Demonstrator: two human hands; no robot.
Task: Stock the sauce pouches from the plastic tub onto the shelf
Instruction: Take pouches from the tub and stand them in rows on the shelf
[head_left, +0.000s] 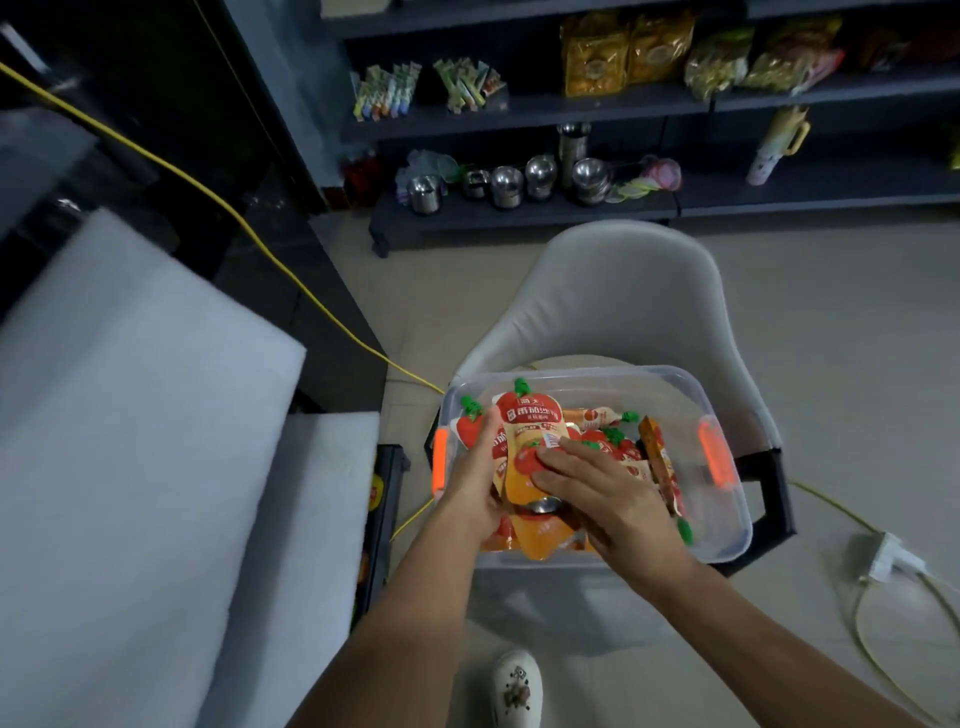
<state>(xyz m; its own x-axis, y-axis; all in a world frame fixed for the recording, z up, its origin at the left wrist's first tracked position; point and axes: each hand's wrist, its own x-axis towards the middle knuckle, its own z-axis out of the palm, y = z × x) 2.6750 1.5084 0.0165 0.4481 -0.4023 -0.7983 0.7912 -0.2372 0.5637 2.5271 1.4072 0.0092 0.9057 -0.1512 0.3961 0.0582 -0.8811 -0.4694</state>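
A clear plastic tub with orange handles sits on a light grey chair. It holds several red-and-orange sauce pouches with green caps. My left hand grips the left side of a small stack of pouches held over the tub's left half. My right hand lies on the front of the top pouch, fingers spread flat over its tomato picture. The dark shelf stands beyond the chair, against the far wall.
The shelf carries steel pots, stick packets and yellow snack bags. A white padded surface fills the left. A yellow cable crosses the floor; a white power strip lies at right. My white shoe shows below.
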